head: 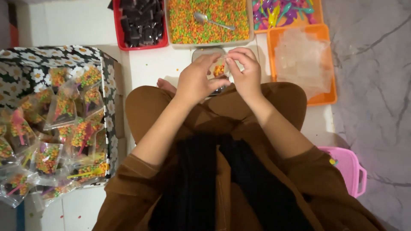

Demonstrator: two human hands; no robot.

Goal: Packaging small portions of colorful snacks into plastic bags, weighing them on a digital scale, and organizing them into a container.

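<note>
- Hands meet above the lap, and between them is a small clear pouch (219,69) with orange, green and yellow pellets inside.
- Left hand (196,81) is curled, and its thumb and fingertips pinch the left edge of the small clear pouch; the pouch lies just to the right of this hand, touching it.
- Right hand (245,72) pinches the top right edge of the same pouch with thumb and forefinger, so the pouch sits just left of this hand, partly hidden behind its fingers.
- Behind the pouch is a grey scale (208,53); I cannot tell if the pouch touches it.
- Farther behind the pouch stands a tray of coloured pellets (188,25), and a metal spoon (212,20) lies in it.
- Left of that tray, seen from the pouch, is a red tray (116,25) with dark pieces.
- Right of the pouch is an orange tray (274,55) with empty clear bags, and behind it a tray of coloured plastic spoons (282,12).
- Far left of the pouch, a flower-patterned box (25,64) holds many filled pouches (64,111).
- Near the right elbow, well apart from the pouch, is a pink basket (349,167).
</note>
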